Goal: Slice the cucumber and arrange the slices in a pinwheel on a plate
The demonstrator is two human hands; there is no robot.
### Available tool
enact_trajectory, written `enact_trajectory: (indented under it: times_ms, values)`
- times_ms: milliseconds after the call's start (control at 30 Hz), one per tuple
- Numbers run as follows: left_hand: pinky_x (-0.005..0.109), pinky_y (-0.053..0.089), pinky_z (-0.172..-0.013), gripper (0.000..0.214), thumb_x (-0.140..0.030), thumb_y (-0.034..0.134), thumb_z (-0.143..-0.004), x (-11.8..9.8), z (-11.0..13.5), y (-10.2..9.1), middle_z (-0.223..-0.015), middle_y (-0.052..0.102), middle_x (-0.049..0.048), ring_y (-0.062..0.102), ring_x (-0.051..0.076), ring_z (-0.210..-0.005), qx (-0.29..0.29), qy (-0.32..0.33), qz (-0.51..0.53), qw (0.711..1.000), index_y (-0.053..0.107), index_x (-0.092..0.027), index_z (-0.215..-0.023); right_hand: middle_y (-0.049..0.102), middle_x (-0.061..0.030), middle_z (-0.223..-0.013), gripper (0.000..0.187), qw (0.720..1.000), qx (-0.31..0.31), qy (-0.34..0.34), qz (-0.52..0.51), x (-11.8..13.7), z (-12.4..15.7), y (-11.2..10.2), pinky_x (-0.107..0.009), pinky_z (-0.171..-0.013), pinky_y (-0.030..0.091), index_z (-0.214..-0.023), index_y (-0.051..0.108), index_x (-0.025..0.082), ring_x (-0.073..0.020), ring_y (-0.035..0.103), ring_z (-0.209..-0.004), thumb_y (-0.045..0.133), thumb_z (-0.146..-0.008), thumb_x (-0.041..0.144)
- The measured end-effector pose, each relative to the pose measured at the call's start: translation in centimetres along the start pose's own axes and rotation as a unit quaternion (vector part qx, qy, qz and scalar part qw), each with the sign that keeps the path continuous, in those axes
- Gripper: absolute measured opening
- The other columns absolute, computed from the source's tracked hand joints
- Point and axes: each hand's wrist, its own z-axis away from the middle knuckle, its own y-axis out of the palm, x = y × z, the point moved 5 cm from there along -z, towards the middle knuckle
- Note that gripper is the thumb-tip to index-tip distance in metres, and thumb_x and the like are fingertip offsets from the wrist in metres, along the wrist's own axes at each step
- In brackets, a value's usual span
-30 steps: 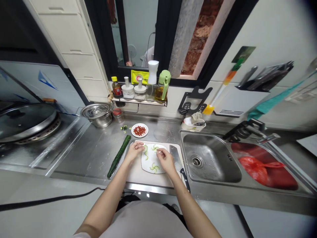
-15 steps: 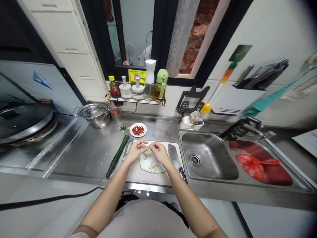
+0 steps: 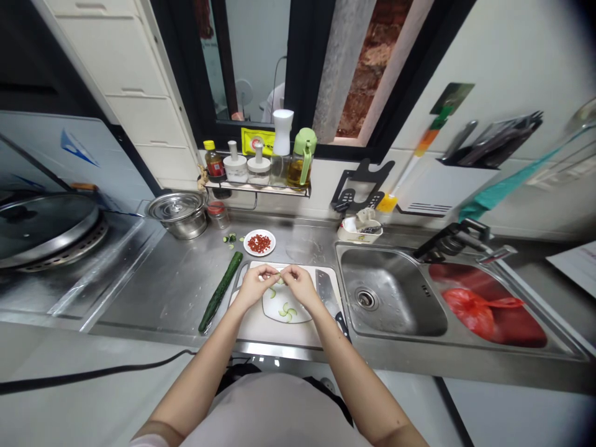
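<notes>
My left hand [image 3: 255, 287] and my right hand [image 3: 299, 287] meet over the far part of a white plate [image 3: 272, 313]. Thumbs and fingers of both are pinched on a small green cucumber slice [image 3: 278, 276], mostly covered by the fingertips. Thin curved cucumber slices [image 3: 287, 312] lie fanned out near the plate's front, with another slice farther back on the left. Beneath the plate is a cutting board [image 3: 249, 333]. A kitchen knife [image 3: 328, 292] rests on its right side, black handle toward me. Left of the board lies a long dark green cucumber [image 3: 220, 293].
Behind the board stand a small dish of red pieces [image 3: 259, 243] and some cucumber scraps [image 3: 230, 238]. A lidded steel pot [image 3: 179, 215] is at back left. To the right is a sink [image 3: 395, 298], with a red bag [image 3: 470, 310] in the second basin. A seasoning shelf [image 3: 256, 188] hangs behind.
Both hands stay in nearly the same place, with the fingertips shifted slightly around the slice. The slices on the plate have not moved.
</notes>
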Motion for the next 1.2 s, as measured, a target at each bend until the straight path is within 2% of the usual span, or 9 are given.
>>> enact_trajectory:
  times_ms: [233, 500, 833, 1067, 1133, 1200]
  values:
    - [0.025, 0.04, -0.072, 0.017, -0.032, 0.066, -0.076, -1.1, 0.5, -0.2, -0.077, 0.07, 0.0024, 0.056, 0.014, -0.07, 0.002, 0.03, -0.086, 0.996, 0.073, -0.017, -0.08, 0.053, 0.0034, -0.057, 0.013, 0.999, 0.02, 0.037, -0.009, -0.1, 0.0, 0.2, -0.022, -0.058, 0.039, -0.066, 0.057, 0.018, -0.0109, 0.048, -0.057, 0.051, -0.068, 0.03]
    - [0.032, 0.033, -0.087, 0.01, -0.03, 0.067, -0.079, -2.3, 1.1, -0.5, -0.083, 0.072, -0.0009, 0.06, 0.016, -0.082, -0.016, 0.053, -0.227, 0.972, 0.074, -0.025, -0.083, 0.049, 0.0055, -0.053, 0.011, 0.998, 0.027, 0.061, -0.009, 0.4, 0.4, 0.1, -0.021, -0.054, 0.034, -0.062, 0.053, 0.019, -0.0096, 0.044, -0.053, 0.049, -0.065, 0.029]
    - [0.035, 0.027, -0.088, 0.015, -0.034, 0.06, -0.085, -3.2, 2.1, 0.0, -0.096, 0.072, 0.002, 0.058, 0.019, -0.096, -0.026, 0.088, -0.294, 0.952, 0.073, -0.026, -0.087, 0.046, 0.0054, -0.047, 0.012, 0.973, 0.043, 0.207, -0.095, -0.4, 1.1, 0.6, -0.02, -0.041, 0.021, -0.06, 0.053, 0.019, -0.0078, 0.04, -0.044, 0.053, -0.061, 0.031]
    - [0.036, 0.028, -0.09, 0.013, -0.03, 0.062, -0.083, -2.9, 2.5, 0.1, -0.095, 0.07, 0.0027, 0.056, 0.02, -0.097, -0.032, 0.075, -0.267, 0.96, 0.074, -0.026, -0.087, 0.048, 0.0042, -0.049, 0.016, 0.966, 0.064, 0.224, -0.114, -0.5, 1.4, 0.7, -0.019, -0.039, 0.016, -0.062, 0.056, 0.019, -0.0083, 0.042, -0.047, 0.059, -0.062, 0.035]
    - [0.035, 0.031, -0.09, 0.014, -0.03, 0.064, -0.079, -2.2, 2.4, 0.0, -0.096, 0.07, 0.003, 0.057, 0.02, -0.096, -0.034, 0.052, -0.23, 0.971, 0.074, -0.026, -0.089, 0.05, 0.0037, -0.051, 0.018, 0.97, 0.056, 0.21, -0.109, -0.5, 1.3, 0.7, -0.019, -0.039, 0.018, -0.063, 0.057, 0.019, -0.0082, 0.043, -0.047, 0.061, -0.063, 0.036]
    - [0.032, 0.036, -0.084, 0.028, -0.032, 0.066, -0.076, -1.1, 2.2, -0.1, -0.094, 0.069, 0.0034, 0.058, 0.018, -0.088, -0.04, 0.002, -0.153, 0.987, 0.071, -0.024, -0.102, 0.051, 0.0034, -0.052, 0.018, 0.976, 0.038, 0.188, -0.1, -0.6, 1.1, 0.5, -0.018, -0.039, 0.021, -0.063, 0.056, 0.018, -0.0084, 0.044, -0.047, 0.061, -0.063, 0.036]
